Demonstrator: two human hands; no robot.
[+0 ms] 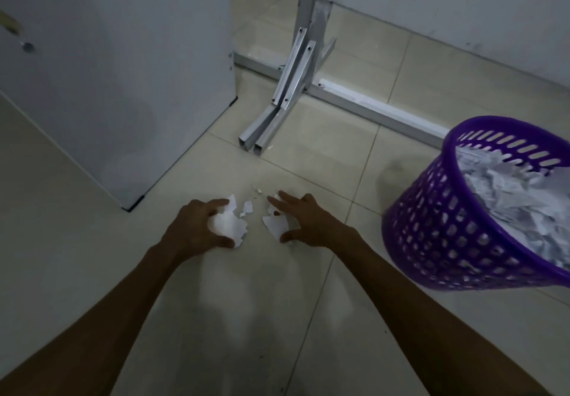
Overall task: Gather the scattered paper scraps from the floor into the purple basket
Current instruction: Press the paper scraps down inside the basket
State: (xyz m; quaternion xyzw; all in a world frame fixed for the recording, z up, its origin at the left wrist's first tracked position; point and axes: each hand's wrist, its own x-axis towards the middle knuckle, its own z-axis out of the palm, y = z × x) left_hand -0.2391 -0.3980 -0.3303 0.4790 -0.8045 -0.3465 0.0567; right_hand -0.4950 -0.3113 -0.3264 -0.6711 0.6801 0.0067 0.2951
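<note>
White torn paper scraps lie on the tiled floor in front of me. My left hand (192, 226) curls its fingers and thumb around a bunch of scraps (229, 226). My right hand (303, 221) is spread over another scrap (274, 226), index finger stretched forward, thumb below it. A small scrap (246, 209) lies between the hands, and tiny bits (258, 190) lie just beyond. The purple basket (431, 235) stands to the right, tilted toward me and stuffed with crumpled paper (512, 198).
A white cabinet panel (117, 71) stands at the left, its corner close to my left hand. A grey metal frame leg (277, 111) and floor rail (376, 108) run behind the scraps. A white wall (447, 0) closes the back right.
</note>
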